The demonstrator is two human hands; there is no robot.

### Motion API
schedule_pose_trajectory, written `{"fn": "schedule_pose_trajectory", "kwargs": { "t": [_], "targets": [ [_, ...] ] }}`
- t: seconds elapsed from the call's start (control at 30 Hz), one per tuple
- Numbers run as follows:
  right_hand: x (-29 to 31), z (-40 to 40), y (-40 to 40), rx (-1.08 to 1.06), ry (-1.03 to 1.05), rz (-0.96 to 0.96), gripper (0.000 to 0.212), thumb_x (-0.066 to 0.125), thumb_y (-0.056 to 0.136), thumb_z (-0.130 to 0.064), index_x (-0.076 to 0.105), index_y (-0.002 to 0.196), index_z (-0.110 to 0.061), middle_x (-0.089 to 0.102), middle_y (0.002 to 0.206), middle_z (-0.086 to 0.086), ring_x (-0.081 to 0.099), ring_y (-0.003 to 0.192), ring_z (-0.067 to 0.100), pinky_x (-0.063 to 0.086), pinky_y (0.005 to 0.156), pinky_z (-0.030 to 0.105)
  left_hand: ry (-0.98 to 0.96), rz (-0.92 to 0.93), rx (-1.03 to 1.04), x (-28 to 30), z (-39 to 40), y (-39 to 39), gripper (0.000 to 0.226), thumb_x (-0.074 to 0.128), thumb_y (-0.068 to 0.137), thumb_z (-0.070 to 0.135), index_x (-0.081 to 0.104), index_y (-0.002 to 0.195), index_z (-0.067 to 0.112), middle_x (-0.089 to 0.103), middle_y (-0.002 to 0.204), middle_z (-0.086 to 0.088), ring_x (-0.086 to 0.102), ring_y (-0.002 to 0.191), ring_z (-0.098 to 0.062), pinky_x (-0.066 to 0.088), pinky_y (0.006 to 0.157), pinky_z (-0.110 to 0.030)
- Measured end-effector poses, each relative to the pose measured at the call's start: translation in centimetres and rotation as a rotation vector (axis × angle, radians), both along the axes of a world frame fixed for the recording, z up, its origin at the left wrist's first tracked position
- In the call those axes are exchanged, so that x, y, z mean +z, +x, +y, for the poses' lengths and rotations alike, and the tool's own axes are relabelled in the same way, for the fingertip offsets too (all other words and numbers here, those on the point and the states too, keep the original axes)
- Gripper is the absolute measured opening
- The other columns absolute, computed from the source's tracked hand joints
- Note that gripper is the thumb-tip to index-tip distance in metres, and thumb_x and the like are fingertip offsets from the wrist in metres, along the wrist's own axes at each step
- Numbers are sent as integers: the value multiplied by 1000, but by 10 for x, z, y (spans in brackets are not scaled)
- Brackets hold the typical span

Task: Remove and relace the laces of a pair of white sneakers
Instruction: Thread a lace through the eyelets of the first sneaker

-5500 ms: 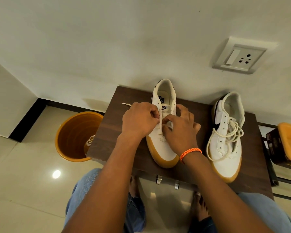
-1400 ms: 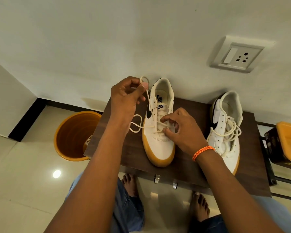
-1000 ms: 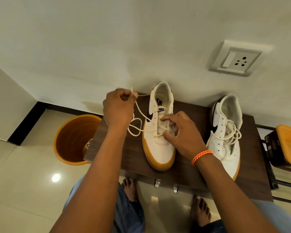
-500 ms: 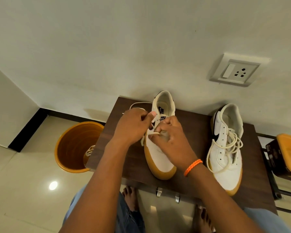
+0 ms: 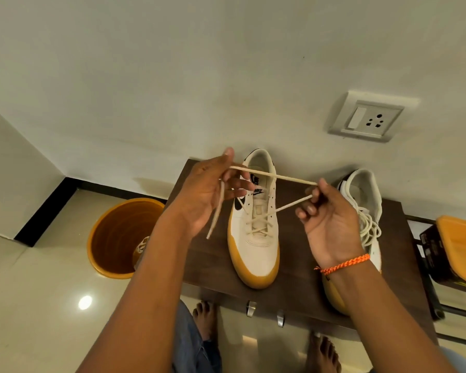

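A white sneaker (image 5: 254, 238) with a tan sole stands toe toward me in the middle of the dark wooden table (image 5: 213, 262). Its cream lace (image 5: 273, 176) is threaded through the lower eyelets and stretched taut above the shoe between both hands. My left hand (image 5: 213, 193) pinches one lace end, whose tip hangs down. My right hand (image 5: 326, 222) grips the other end to the right of the shoe. The second white sneaker (image 5: 366, 211) lies at the right, partly hidden by my right wrist, with a loose lace (image 5: 369, 227) heaped on it.
An orange bucket (image 5: 119, 238) stands on the tiled floor left of the table, something pale inside it. An orange-lidded box (image 5: 457, 249) sits on a rack at the right. The wall with a socket plate (image 5: 366, 117) is right behind the table. My bare feet (image 5: 205, 319) are beneath.
Both hands were close together over the sneaker's eyelets half a second ago. They have since lifted and drawn apart, pulling the lace ends taut to the left and right.
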State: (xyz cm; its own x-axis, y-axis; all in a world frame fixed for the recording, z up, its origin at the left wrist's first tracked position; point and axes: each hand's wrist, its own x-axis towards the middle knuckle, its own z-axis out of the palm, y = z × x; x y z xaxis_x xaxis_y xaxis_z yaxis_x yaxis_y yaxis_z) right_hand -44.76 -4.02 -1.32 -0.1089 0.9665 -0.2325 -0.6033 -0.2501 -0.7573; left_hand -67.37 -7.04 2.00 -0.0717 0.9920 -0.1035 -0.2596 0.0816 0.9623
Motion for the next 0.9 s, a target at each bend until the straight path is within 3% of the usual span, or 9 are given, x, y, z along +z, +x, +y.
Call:
{"fn": "schedule_pose_trajectory", "kwargs": {
  "t": [0.13, 0.23, 0.3, 0.37, 0.5, 0.57, 0.67, 0.77, 0.9],
  "targets": [
    [-9, 3, -2, -144, -160, -92, 25, 55, 101, -14, 55, 76, -19, 43, 68, -4, 31, 52, 10, 30, 54, 27, 13, -301, 45, 1, 3, -10, 45, 51, 109, 39, 58, 73, 14, 74, 112, -15, 74, 106, -36, 55, 104, -51],
    [-16, 6, 1, -156, -262, -547, 24, 60, 92, -15, 62, 68, -15, 45, 62, 0, 36, 50, 11, 33, 52, 30, 75, -527, 84, 2, 5, -11, 47, 51, 109, 36, 62, 68, 16, 76, 109, -10, 72, 115, -33, 56, 104, -45],
    [-20, 5, 6, 42, -182, -1003, 28, 67, 87, -19, 66, 60, -11, 51, 59, 5, 43, 53, 16, 38, 57, 33, 107, -651, 105, 0, 7, -10, 40, 57, 105, 38, 63, 72, 16, 76, 97, -5, 75, 101, -24, 59, 98, -40],
    [-18, 2, 7, 355, 69, -1267, 38, 72, 85, -24, 62, 51, -10, 49, 52, 6, 41, 49, 16, 37, 56, 31, 158, -768, 87, -4, 9, -14, 32, 63, 99, 40, 60, 78, 16, 69, 83, 2, 66, 71, -11, 58, 75, -27],
    [-10, -4, 7, 971, 423, -1153, 33, 74, 89, -24, 69, 60, -7, 59, 58, 8, 48, 54, 12, 43, 61, 34, 226, -923, 49, -9, 11, -27, 31, 61, 99, 43, 61, 81, 18, 57, 70, 6, 38, 53, -5, 32, 44, -17],
    [-7, -8, 3, 1034, 478, -1050, 23, 73, 94, -24, 78, 77, -11, 66, 65, 5, 53, 59, 11, 45, 62, 27, 197, -784, 38, -6, 9, -30, 31, 61, 99, 44, 64, 81, 19, 51, 69, 7, 31, 56, -5, 26, 43, -17],
    [-4, -11, -12, 603, 420, -776, 21, 60, 101, -6, 78, 109, -12, 73, 83, 12, 62, 67, 18, 50, 58, 25, 55, -142, -51, -1, 4, -15, 33, 65, 99, 45, 71, 85, 16, 49, 70, 2, 24, 62, -10, 19, 51, -22],
    [-2, -9, -23, 501, 234, -355, 37, 56, 96, -3, 67, 132, -10, 71, 99, 17, 66, 81, 33, 56, 63, 35, -16, 361, -223, -7, 5, 6, 40, 61, 104, 45, 82, 97, 11, 62, 75, -9, 44, 61, -10, 34, 56, -22],
    [-7, -8, -23, 401, 317, -558, 22, 66, 99, -4, 74, 119, -9, 77, 96, 16, 72, 77, 30, 61, 71, 35, -1, 491, -227, -16, 10, 8, 12, 69, 102, 19, 80, 103, 15, 78, 88, -14, 72, 87, -26, 55, 92, -58]
  ]
}}
